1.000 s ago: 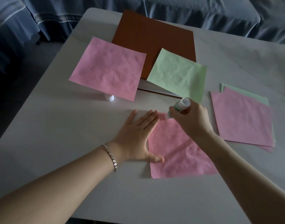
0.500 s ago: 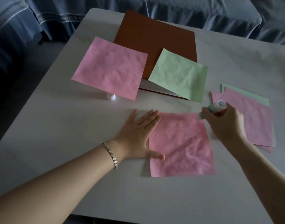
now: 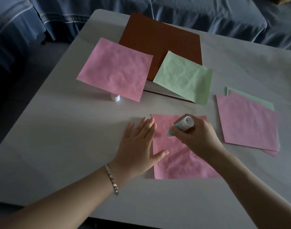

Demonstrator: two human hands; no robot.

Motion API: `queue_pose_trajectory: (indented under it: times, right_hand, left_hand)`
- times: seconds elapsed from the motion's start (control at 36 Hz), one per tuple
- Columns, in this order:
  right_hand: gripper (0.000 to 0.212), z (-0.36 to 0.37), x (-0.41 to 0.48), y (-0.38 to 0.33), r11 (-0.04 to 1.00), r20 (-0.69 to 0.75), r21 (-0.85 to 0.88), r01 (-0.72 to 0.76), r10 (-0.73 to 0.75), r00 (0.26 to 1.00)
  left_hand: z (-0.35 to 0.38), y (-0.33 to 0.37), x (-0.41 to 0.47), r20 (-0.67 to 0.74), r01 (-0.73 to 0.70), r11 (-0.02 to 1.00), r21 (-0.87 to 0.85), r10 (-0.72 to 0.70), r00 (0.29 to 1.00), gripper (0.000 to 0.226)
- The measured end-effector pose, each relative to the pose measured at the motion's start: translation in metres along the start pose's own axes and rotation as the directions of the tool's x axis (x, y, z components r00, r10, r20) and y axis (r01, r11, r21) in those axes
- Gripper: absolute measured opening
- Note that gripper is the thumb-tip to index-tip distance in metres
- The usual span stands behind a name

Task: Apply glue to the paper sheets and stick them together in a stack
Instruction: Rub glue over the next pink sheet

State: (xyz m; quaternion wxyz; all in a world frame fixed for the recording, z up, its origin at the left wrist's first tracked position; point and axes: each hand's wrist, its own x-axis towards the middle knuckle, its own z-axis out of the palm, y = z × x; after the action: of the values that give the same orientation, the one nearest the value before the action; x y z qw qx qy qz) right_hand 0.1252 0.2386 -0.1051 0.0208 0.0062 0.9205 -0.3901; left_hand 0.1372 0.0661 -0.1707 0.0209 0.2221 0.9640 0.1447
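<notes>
With the left hand (image 3: 138, 142) flat, pinning the near pink sheet (image 3: 179, 162) on the desk (image 3: 75, 138), the right hand (image 3: 197, 136) grips the glue stick (image 3: 182, 125), apparently mid-smear, while the stack (image 3: 247, 119) at right looks barely begun.

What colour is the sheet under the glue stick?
Pink. The sheet beneath the glue stick in the right hand shows best in the head view.

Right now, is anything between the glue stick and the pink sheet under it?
Nothing visible. The right hand holds the glue stick tip-down over the pink sheet; the left hand lies flat at its left edge, beside the stick.
</notes>
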Motion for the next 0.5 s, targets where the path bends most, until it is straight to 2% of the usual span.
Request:
queue_pose_trajectory:
  times: [0.19,0.5]
  right_hand:
    - [0.009,0.005,0.007,0.003,0.998,0.024,-0.06,0.019,-0.018,1.0]
    - [0.014,0.013,0.037,0.0,0.991,-0.117,-0.131,0.005,-0.021,0.993]
  left_hand:
    - [0.007,0.005,0.002,-0.005,0.043,0.999,0.019,-0.043,0.999,0.1]
    - [0.009,0.005,-0.002,-0.002,0.052,0.998,0.028,-0.051,0.999,0.102]
